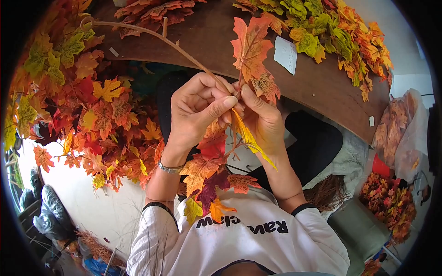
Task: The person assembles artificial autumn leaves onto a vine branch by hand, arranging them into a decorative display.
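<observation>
My left hand (197,109) pinches a long brown artificial vine stem (182,49) close to its near end. The stem runs up to the far left and ends in a small curl. Thumb to thumb with it, my right hand (261,115) is closed on the thin stalk of an artificial maple leaf sprig. Its orange leaf (252,49) points away from me, with a speckled brown leaf (266,86) beside it. Under my hands hang a yellow leaf (246,131) and a cluster of orange, red and purple leaves (202,170). My fingers hide the joint between stem and stalk.
A brown table (331,99) curves across in front, bearing a paper slip (285,55) and piles of yellow-green leaves (308,39) and red leaves (152,14). A large heap of autumn leaves (101,115) fills the left. Plastic-bagged leaves (391,129) stand at the right.
</observation>
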`<state>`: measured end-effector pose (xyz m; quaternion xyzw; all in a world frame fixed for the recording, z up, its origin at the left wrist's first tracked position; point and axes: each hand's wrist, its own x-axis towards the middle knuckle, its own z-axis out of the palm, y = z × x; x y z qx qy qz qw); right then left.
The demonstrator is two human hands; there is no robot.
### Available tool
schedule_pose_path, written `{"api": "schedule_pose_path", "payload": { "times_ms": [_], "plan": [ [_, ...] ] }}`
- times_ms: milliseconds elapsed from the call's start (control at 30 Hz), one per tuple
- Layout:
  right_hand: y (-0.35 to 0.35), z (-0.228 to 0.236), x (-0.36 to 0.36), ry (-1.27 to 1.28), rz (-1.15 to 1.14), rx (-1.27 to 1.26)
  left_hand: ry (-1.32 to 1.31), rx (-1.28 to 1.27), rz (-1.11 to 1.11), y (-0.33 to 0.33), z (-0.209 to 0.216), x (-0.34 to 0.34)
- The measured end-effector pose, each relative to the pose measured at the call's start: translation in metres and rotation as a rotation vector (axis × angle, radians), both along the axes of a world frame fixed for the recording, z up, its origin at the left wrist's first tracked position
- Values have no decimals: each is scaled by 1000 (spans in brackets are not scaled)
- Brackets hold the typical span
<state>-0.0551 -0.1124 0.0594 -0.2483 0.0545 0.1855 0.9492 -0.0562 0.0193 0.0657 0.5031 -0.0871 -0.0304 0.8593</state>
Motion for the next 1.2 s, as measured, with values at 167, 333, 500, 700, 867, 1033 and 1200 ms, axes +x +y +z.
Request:
{"api": "schedule_pose_path", "payload": {
  "times_ms": [167, 333, 500, 700, 867, 1033, 1200],
  "plan": [
    [1, 0, -3, -77, -35, -68, 30, -14, 1, 0, -1, -1],
    [2, 2, -4, -217, -53, -132, 33, -46, 8, -1, -4, -1],
    [-2, -4, -3, -291, -49, -271, 59, -94, -18, -1, -6, -1],
    [-3, -2, -3, -345, -74, -311, 51, -73, -32, 1, -9, 0],
    [-18, -9, 1, -489, -101, -699, 44, -37, -78, 7, -10, 0],
    [-15, -10, 4, -402, -10, -555, -181, 433, 34, 15, -3, 11],
    [-5, -8, 0, -146, 171, -188, -159, 141, -48, 28, -4, 12]
  ]
}}
